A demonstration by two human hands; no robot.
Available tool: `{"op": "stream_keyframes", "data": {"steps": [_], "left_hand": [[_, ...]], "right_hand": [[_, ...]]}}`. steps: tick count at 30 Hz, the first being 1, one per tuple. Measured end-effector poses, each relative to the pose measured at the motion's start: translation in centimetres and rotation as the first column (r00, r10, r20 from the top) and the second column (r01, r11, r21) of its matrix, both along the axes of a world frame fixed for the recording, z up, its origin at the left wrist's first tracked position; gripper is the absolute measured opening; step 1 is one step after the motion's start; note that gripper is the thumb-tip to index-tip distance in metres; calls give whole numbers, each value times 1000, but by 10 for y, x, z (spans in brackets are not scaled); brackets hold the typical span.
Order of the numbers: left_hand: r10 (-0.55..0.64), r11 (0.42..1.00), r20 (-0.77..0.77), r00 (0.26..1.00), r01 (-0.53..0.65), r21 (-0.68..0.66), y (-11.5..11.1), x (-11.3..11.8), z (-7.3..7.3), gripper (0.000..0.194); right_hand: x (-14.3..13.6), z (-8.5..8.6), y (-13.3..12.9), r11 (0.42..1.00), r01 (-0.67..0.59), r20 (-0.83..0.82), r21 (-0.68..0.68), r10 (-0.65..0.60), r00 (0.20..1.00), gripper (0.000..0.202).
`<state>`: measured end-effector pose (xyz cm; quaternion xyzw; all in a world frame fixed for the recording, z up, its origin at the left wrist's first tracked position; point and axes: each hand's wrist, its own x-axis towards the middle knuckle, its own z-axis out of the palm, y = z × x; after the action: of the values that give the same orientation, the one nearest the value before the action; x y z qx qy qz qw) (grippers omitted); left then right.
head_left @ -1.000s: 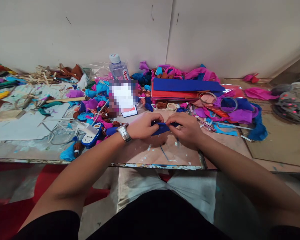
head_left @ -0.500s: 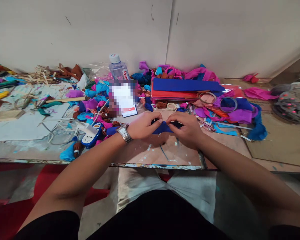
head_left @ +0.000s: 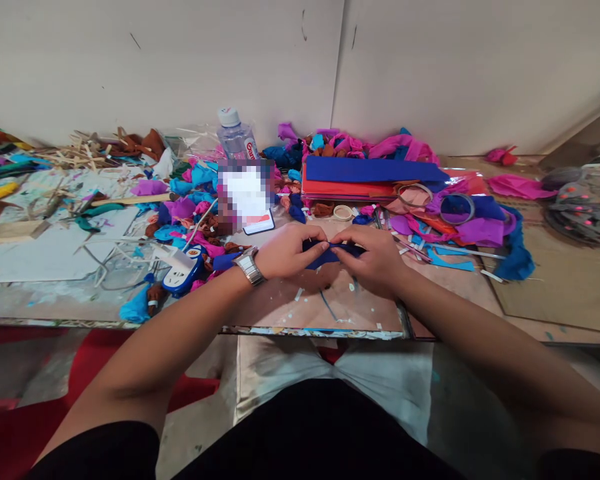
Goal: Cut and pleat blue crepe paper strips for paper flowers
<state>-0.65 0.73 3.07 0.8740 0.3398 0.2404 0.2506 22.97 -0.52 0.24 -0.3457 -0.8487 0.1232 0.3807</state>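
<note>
Since the earlier frame the blue paper strip (head_left: 330, 254) looks more bunched, still pinched between the left hand (head_left: 291, 251) and right hand (head_left: 373, 258) just above the surface (head_left: 300, 308). Bare room lies toward the near edge; scraps crowd behind, against a pale wall.

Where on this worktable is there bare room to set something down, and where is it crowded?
Bare board lies just in front of the left hand and right hand, which pinch a dark blue paper strip, and at far right past the blue crepe paper. The white sheet is partly free. The back, around the water bottle, is crowded.
</note>
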Motion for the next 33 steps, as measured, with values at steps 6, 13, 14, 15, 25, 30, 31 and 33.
{"op": "stream_keyframes", "data": {"steps": [6, 13, 14, 15, 25, 30, 31, 33], "left_hand": [[12, 1000, -1, 1000, -12, -2, 0, 1, 1, 28], [15, 999, 4, 1000, -15, 35, -2, 2, 1, 28], [15, 999, 0, 1000, -15, 45, -3, 2, 0, 29], [16, 998, -4, 1000, -16, 55, -3, 2, 0, 29], [66, 994, -29, 997, -63, 94, -6, 5, 1, 28], [65, 994, -6, 998, -64, 85, -5, 5, 0, 28], [60, 995, -5, 998, -59, 81, -5, 4, 0, 28], [55, 995, -5, 998, -54, 79, -4, 4, -1, 28]], "right_hand": [[0, 0, 0, 1000, 7, 29, 23, -8, 1000, 10], [0, -1, 0, 999, 9, 46, 45, -11, 999, 9], [0, -1, 0, 999, 12, 49, 45, -14, 999, 9], [0, 0, 0, 999, 18, 51, 40, -20, 998, 9], [-4, 1, -1, 999, 39, 29, -4, -39, 999, 9], [-4, 2, -1, 999, 47, 26, 2, -47, 999, 8], [-4, 2, -2, 999, 43, 29, 4, -43, 999, 8], [-3, 2, -1, 999, 32, 39, 7, -33, 999, 8]]}}
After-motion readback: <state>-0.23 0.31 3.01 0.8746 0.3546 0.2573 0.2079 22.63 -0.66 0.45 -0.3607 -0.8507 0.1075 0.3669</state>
